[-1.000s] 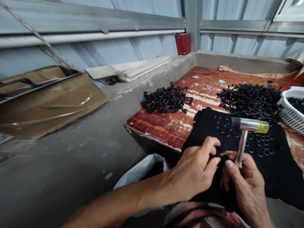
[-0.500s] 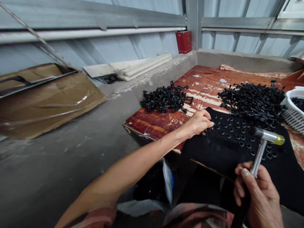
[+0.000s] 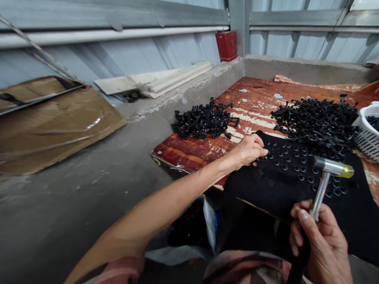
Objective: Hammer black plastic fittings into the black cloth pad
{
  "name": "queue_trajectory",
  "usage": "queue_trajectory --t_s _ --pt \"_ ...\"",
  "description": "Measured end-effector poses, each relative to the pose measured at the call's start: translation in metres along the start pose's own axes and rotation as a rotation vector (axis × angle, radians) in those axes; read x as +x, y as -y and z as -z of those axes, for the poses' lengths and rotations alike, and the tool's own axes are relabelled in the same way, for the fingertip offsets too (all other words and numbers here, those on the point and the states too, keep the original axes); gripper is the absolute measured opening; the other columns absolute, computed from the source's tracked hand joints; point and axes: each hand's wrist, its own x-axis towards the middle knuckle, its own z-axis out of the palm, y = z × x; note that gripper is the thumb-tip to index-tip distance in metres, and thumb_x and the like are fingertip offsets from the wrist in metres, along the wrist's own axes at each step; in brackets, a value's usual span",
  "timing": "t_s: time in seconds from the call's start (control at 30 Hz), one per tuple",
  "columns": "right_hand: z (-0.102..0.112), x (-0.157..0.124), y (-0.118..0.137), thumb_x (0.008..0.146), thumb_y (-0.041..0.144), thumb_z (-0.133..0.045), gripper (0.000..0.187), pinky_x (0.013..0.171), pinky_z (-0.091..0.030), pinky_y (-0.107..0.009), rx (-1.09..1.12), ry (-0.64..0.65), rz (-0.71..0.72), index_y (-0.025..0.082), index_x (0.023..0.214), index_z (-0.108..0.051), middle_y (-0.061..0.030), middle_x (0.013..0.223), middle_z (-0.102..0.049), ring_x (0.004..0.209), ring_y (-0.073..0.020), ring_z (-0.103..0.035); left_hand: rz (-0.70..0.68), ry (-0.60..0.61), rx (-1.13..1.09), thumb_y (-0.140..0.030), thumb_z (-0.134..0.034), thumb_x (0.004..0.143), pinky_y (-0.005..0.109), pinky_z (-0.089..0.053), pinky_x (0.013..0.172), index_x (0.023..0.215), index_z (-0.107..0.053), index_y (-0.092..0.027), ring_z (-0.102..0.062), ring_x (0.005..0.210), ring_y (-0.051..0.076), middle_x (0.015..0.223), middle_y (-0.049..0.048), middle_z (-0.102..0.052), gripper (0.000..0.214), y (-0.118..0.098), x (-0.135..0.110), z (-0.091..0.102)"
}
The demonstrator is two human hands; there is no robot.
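My right hand (image 3: 321, 236) is wrapped round the dark grip of a small mallet (image 3: 321, 189), whose metal head has one black face and one yellow face. The mallet is raised over a black mat (image 3: 266, 197). On the mat sit many small black ring-shaped pieces (image 3: 301, 177), loosely in rows. My left hand (image 3: 247, 152) is at the mat's left edge, thumb and fingers pinched on a small black part (image 3: 257, 161), mostly hidden beneath them. Just below those fingers lies another black piece (image 3: 263, 176).
One pile of black parts (image 3: 204, 120) lies on the worn red-brown board (image 3: 180, 152) at left, a larger pile (image 3: 316, 122) at right. A white basket (image 3: 368, 138) stands at the right edge. Further left are cardboard (image 3: 59, 134), pale planks (image 3: 177, 81) and a red tin (image 3: 226, 46).
The view has shifted slightly. My left hand keeps its pinch at the mat's left edge, with little movement. The mallet stays raised in my right hand, nearly unchanged.
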Motion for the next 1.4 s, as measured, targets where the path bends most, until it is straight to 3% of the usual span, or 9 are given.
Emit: queue_trajectory --t_s 0.53,0.7,0.8,1.0,1.4 --pt "-0.002 -0.002 0.001 0.078 0.041 -0.077 0.029 0.034 -0.039 -0.017 -0.001 -0.014 -0.038 0.024 0.093 -0.059 0.0037 0.077 -0.062 0.043 -0.0046 -0.045 -0.021 -0.023 0.07 -0.011 -0.061 0.08 0.015 -0.026 0.034 0.079 -0.046 -0.019 -0.041 0.035 0.004 0.058 -0.0064 -0.056 0.018 0.004 0.004 -0.001" --pt "-0.002 -0.003 0.001 0.078 0.04 -0.078 0.029 0.034 -0.039 -0.017 -0.004 -0.011 -0.036 0.024 0.093 -0.059 0.004 0.077 -0.062 0.043 -0.0046 -0.045 -0.018 -0.04 0.105 -0.01 -0.06 0.08 0.016 -0.032 0.037 0.078 -0.045 -0.019 -0.041 0.039 0.004 0.058 -0.006 -0.055 0.017 0.001 0.003 -0.002" --pt "-0.001 -0.003 0.001 0.078 0.041 -0.077 0.029 0.034 -0.04 -0.017 -0.013 -0.005 -0.036 0.024 0.093 -0.059 0.0042 0.076 -0.062 0.042 -0.0051 -0.046 -0.058 -0.032 0.132 -0.011 -0.059 0.08 0.016 -0.035 0.039 0.078 -0.045 -0.019 -0.043 0.042 0.006 0.057 -0.0064 -0.054 0.017 0.003 0.003 -0.001" --pt "-0.002 -0.003 0.003 0.08 0.039 -0.076 0.028 0.035 -0.04 -0.017 0.001 0.013 -0.056 0.024 0.096 -0.059 0.0043 0.075 -0.062 0.042 -0.0051 -0.045 -0.176 -0.021 0.215 -0.009 -0.057 0.08 0.016 -0.027 0.039 0.077 -0.04 -0.021 -0.037 0.04 0.005 0.051 -0.0089 -0.047 0.021 0.005 0.003 -0.001" --pt "-0.001 -0.004 0.002 0.079 0.04 -0.077 0.029 0.035 -0.04 -0.018 -0.015 0.008 -0.076 0.024 0.096 -0.06 0.004 0.074 -0.064 0.042 -0.0058 -0.045 -0.174 0.032 0.117 -0.014 -0.057 0.081 0.017 -0.036 0.041 0.081 -0.043 -0.019 -0.042 0.042 0.005 0.057 -0.0075 -0.054 0.016 0.012 0.007 0.004"
